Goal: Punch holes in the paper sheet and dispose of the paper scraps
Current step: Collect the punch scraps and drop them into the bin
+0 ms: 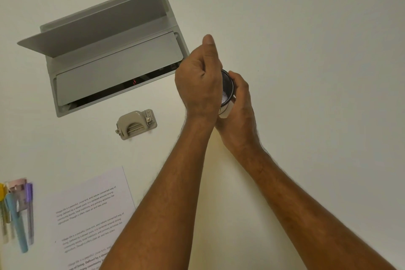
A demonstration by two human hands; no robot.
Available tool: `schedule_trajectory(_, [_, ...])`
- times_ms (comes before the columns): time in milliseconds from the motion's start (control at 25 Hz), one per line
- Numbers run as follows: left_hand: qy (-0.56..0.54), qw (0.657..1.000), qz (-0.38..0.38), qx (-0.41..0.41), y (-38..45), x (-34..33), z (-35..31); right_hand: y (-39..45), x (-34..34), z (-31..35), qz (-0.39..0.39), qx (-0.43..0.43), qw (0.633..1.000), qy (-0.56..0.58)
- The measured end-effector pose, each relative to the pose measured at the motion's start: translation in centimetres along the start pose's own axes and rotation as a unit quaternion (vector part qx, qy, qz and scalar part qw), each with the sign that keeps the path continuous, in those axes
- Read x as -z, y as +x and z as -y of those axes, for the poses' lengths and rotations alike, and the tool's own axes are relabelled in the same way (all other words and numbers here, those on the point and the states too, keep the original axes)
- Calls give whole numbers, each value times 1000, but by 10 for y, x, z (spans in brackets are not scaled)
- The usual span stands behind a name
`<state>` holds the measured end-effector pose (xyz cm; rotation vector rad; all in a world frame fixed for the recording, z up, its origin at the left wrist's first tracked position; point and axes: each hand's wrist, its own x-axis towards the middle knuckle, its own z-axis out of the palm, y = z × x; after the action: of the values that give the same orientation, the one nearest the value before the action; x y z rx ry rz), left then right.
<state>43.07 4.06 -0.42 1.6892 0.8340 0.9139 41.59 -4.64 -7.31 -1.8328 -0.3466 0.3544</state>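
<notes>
A small round dark-rimmed white container (226,92), mostly hidden, is gripped by the right hand (237,103) above the white table (306,50), the left hand (198,81) curled over it, grasp unclear, near the beige metal hole punch (136,124).

— Where's the hole punch (136,124)?
— On the white worktop (306,50), by itself. It's a small beige one with a domed lever and a metal strip along the front, sitting flat at a slight angle.
— And the paper sheet (92,217)?
— Lying flat near the lower left, white with short blocks of printed text, turned askew. Its lower right part is hidden under a forearm.
— The scraps?
— Small pale bits show inside a small round container (226,94), dark inside with a dark rim and a white outer wall. It's tilted and raised off the worktop, well right of the hole punch.
</notes>
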Motion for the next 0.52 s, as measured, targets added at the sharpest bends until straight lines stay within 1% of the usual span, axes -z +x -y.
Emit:
schedule_trajectory(160, [34,999,8,-22,-1,1,3,-1,-1,0,4,-14,999,49])
schedule_trajectory(320, [35,997,40,-49,-5,6,6,-1,0,-1,8,-11,999,33])
schedule_trajectory(400, [62,995,52,-62,-7,11,7,-1,1,1,6,-8,1000,18])
schedule_trajectory(480, [87,992,75,-57,-6,17,8,0,2,2,18,-17,1000,14])
schedule_trajectory(520, [101,989,85,-58,-8,22,7,-3,2,9,20,-18,1000,-10])
